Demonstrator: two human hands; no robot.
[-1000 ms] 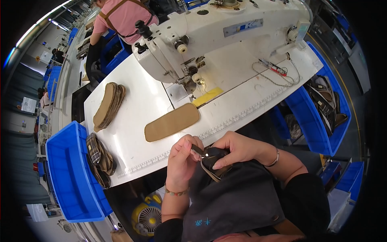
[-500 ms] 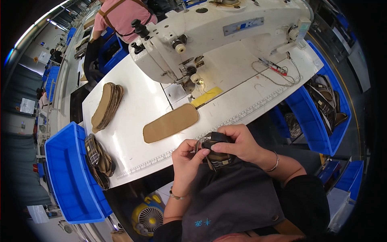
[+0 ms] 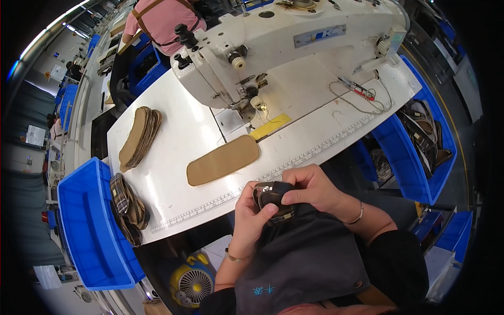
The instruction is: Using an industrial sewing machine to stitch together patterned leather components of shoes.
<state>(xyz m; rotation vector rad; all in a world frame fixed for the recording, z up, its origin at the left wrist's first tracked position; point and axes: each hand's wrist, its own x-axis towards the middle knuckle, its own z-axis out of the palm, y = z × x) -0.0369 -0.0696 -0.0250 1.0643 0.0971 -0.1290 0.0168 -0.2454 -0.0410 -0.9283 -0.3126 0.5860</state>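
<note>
A dark plaid shoe upper (image 3: 273, 196), folded into a small bundle, is held over my lap by the table's front edge. My left hand (image 3: 251, 214) grips its left side, thumb pressed on the cloth. On the opposite side, my right hand (image 3: 311, 189) pinches it between thumb and fingers. A small shiny metal piece shows at the top of the upper. Beyond my hands, a tan sole-shaped piece (image 3: 223, 160) lies flat on the table, its far end at the yellow strip (image 3: 270, 127) below the sewing machine (image 3: 210, 79).
A stack of tan sole-shaped pieces (image 3: 137, 139) and plaid uppers (image 3: 128, 202) lie at the table's left. Blue bins (image 3: 97, 231) flank the table. Thread snips (image 3: 357, 89) with a cord rest at the right. A small fan (image 3: 193, 286) stands below. A person in pink (image 3: 164, 26) sits beyond.
The shoe upper has turned and been folded into a rounder, darker bundle. My left hand has shifted slightly right and down, its thumb now lying over the cloth. My right hand keeps its pinch.
</note>
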